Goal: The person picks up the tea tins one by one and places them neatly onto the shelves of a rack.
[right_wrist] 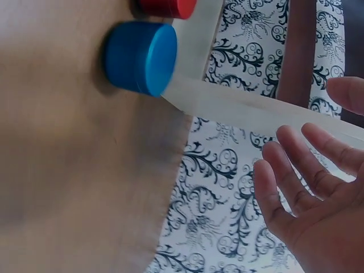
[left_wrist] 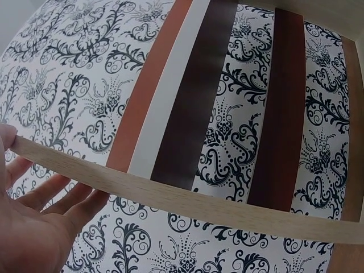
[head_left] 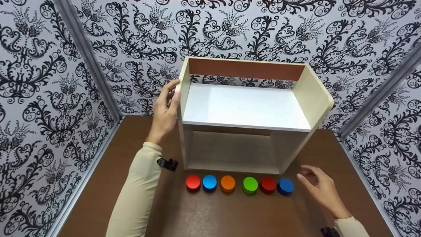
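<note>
Sleeve (head_left: 134, 194) | left grip (head_left: 165, 113) holds cabinet (head_left: 310, 95) | long board (head_left: 245, 106) crosswise (front facing camera)

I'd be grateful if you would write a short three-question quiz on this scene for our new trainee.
1. Which of the person's hands touches the shelf unit?
2. True or false: the right hand holds nothing.
3. In the head view, which cylinder comes next to the right of the orange cylinder: A) red, B) green, C) blue?

Key: 1. The left hand. 2. True. 3. B, the green cylinder.
</note>
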`<state>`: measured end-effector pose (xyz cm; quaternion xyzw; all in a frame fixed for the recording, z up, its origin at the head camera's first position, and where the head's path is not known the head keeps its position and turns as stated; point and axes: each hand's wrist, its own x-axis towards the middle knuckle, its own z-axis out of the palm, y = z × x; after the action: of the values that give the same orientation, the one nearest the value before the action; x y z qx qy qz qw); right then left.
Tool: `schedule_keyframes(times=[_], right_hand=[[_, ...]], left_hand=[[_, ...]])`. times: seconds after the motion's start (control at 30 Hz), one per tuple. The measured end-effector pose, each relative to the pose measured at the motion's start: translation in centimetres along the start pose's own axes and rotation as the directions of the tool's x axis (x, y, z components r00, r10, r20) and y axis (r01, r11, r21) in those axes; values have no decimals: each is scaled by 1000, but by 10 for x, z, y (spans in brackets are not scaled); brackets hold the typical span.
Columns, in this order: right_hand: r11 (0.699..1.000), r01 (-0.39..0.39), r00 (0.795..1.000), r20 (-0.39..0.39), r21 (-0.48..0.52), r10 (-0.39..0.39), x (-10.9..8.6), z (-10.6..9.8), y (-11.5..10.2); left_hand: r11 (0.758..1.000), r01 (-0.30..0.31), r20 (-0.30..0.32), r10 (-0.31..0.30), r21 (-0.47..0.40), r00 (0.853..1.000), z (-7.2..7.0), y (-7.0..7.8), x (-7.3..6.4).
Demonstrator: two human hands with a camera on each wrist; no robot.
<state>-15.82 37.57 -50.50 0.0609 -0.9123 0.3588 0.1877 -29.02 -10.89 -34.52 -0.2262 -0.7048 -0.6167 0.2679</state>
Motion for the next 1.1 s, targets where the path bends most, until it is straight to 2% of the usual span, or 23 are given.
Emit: schedule_keyframes(times=[0.2,0.4,0.8,1.1], right_hand=[[993,-117,992,58,23,115,-7,14,13],[972,-225,965,154,69,213,-13,26,33],[951,-302,924,264,64,276,-19,44,60],[935,-354,876,362,32,319,-20,48,65]], left_hand=[[1000,2,-2,-2,-17,1000,0,0,-1],[1000,-27,-19,27,-2,999,0,-2,-1],[1000,-19,-13,19,23,1000,0,-2,-1],[999,-25,-8,25,27,1000,1,-1,0]])
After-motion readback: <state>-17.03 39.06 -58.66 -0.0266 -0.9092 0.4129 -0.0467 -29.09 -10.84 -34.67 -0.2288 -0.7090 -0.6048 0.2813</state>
